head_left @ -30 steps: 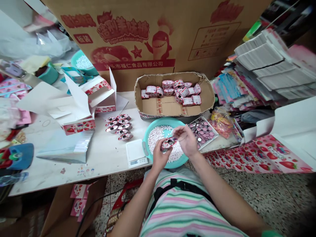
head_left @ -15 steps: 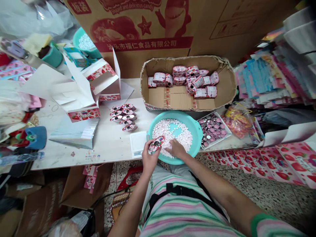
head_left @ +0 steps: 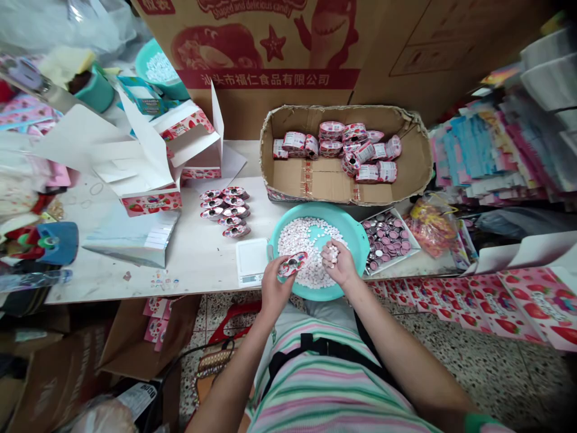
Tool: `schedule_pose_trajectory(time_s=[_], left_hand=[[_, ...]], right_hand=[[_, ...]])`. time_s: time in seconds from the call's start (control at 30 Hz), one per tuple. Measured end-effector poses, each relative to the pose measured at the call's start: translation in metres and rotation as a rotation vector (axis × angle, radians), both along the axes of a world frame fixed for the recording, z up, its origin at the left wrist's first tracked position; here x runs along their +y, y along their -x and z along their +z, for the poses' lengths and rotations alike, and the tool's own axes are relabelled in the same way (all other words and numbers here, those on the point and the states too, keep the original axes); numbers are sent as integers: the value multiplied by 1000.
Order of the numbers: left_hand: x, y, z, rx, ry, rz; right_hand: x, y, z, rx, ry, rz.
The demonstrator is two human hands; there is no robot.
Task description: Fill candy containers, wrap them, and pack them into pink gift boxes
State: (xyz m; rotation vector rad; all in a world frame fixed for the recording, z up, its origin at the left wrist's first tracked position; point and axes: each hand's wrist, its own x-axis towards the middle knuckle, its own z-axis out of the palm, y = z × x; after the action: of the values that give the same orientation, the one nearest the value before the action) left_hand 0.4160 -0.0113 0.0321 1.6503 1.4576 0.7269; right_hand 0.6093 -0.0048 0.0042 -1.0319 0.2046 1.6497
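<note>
A person's left hand [head_left: 274, 290] grips a red-and-white oval plastic candy case [head_left: 292, 266], its dark round opening facing up, at the near rim of a round teal plastic basin [head_left: 353, 240]. The right hand [head_left: 339, 269], fingers curled narrow, holds a small clump of white candies [head_left: 332, 254] over the basin's pale heap, a good position since strays fall back in. Both work near the front edge of the white bench [head_left: 193, 270].
</note>
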Motion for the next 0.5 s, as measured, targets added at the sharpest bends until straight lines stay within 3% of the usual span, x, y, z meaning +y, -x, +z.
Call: schedule_pose_trajectory(time_s=[0.1,0.2,0.33,0.5], left_hand=[[-2,-13,3,19,-44,-107],[-1,-29,12,13,-95,-192],[4,-46,22,13,-139,-262],[4,-59,16,-33,-127,-267]], right_hand=[[9,-2,35,109,-91,-171],[13,4,58,7,-121,-241],[13,14,72,-266,-166,-225],[8,17,80,-470,-212,-187]])
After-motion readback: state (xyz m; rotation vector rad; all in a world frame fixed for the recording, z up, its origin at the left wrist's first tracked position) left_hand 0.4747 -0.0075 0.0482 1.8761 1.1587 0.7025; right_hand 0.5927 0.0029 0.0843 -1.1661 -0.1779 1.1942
